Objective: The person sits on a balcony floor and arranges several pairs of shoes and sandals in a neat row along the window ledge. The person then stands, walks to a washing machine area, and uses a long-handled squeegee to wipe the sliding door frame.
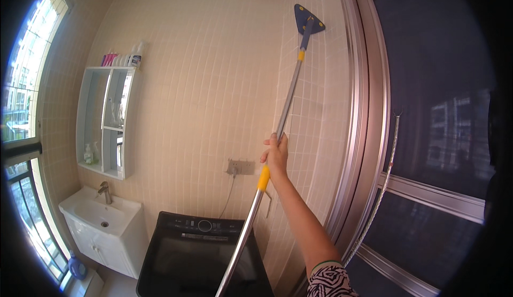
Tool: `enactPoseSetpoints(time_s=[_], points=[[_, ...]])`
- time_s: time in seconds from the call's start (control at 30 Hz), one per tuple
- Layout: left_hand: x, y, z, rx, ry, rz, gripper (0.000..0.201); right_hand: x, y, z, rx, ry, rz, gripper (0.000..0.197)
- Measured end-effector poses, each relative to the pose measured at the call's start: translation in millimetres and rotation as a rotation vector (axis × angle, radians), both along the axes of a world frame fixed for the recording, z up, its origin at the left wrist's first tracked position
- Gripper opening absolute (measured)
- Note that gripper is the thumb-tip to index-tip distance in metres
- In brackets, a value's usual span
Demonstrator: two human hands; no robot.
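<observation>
My right hand [276, 154] is wrapped round the metal pole of a long-handled triangular mop [289, 102], just above a yellow collar on it. The pole slants from the lower middle up to the right. At its top, the dark triangular mop head [306, 20] with yellow dots is against the tiled wall [214, 83] near the corner by the door frame. The lower end of the pole runs out of the picture at the bottom. My left hand is out of view.
Below the pole stands a black washing machine [203, 259], its cord rising to a wall socket [240, 167]. A white washbasin cabinet [109, 238] and mirror shelf unit [107, 123] with bottles are on the left, beside a window [24, 78]. At right, a forked rod [385, 185] leans against the metal-framed door [427, 83].
</observation>
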State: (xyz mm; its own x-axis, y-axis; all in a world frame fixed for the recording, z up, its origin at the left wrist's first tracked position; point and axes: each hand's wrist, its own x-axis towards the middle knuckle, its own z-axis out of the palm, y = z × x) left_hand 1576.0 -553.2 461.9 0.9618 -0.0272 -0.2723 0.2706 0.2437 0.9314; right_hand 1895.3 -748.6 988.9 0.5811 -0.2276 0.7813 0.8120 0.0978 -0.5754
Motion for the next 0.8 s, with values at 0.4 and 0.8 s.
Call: enactPoseSetpoints(time_s=[0.4, 0.8], points=[[84.8, -100.3, 255.5, 0.344, -0.855, 0.153, 0.023, -25.5, -26.3, 48.1, -0.179, -0.03, -0.123, 0.05], [87.0, -141.2, 251.9, -0.274, -0.522, -0.58, 0.038, -6.4, -105.6, 147.9, -0.2, -0.122, 0.004, 0.029]])
